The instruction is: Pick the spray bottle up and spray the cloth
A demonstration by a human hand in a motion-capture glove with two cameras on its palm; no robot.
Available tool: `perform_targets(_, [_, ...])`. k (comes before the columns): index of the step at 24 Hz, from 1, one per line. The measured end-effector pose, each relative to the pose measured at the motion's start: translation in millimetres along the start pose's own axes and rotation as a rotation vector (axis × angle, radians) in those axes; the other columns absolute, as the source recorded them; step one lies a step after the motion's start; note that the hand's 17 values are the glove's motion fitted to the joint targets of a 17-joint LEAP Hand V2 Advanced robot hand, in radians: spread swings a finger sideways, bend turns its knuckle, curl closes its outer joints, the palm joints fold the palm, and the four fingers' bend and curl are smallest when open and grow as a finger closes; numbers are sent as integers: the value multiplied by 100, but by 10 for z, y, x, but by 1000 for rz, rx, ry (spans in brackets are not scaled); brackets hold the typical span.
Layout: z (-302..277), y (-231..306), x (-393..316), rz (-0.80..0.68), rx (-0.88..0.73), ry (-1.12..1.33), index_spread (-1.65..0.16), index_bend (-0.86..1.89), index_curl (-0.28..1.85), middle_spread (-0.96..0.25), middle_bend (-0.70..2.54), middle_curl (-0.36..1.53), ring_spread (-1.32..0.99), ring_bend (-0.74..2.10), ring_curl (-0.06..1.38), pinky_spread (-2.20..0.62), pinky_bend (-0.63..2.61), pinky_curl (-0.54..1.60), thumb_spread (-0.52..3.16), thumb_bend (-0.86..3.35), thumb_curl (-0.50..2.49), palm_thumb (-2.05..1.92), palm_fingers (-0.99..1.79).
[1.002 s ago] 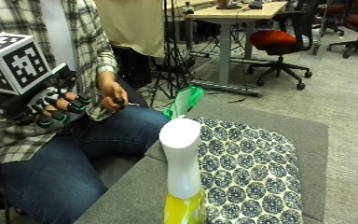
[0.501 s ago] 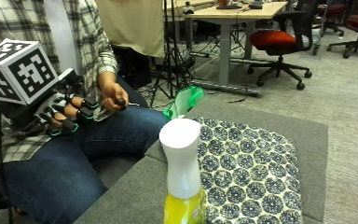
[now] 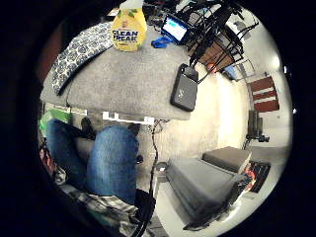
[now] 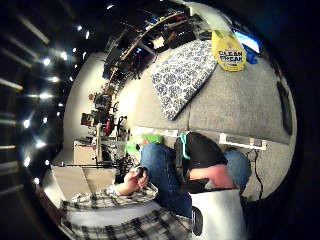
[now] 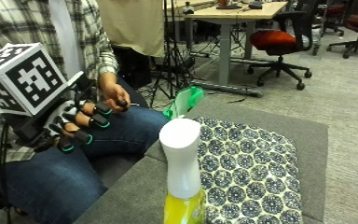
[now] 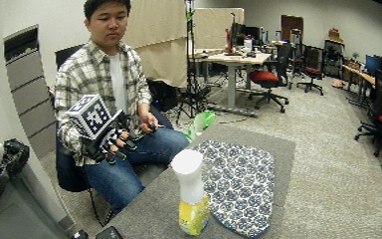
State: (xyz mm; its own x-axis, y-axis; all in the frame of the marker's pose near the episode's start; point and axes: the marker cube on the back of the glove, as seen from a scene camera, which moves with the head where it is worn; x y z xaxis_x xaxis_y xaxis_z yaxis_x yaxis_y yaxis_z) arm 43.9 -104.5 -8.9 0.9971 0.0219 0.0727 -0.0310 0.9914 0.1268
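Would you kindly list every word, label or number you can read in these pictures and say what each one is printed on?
"CLEAN FREAK": on the yellow label of the spray bottle, read in both palm views.
Smaller print above that name on the label: too small to read.
The dark flat device on the table: a faint mark, unreadable.
The patterned cloth: no text.

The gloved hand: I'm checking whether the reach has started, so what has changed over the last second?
The gloved right hand has drifted slightly up and toward the table, above the lap; its fingers remain loosely curled and hold nothing. The spray bottle and the patterned cloth lie untouched, and the bare hand has stayed on the thigh.
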Motion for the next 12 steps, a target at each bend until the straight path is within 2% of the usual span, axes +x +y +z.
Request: perform_targets(12, [73,-769,305,74,55,-283,-30,11,20,-3,20,24,13,44,24,20,54,21,109,7,34,57,10])
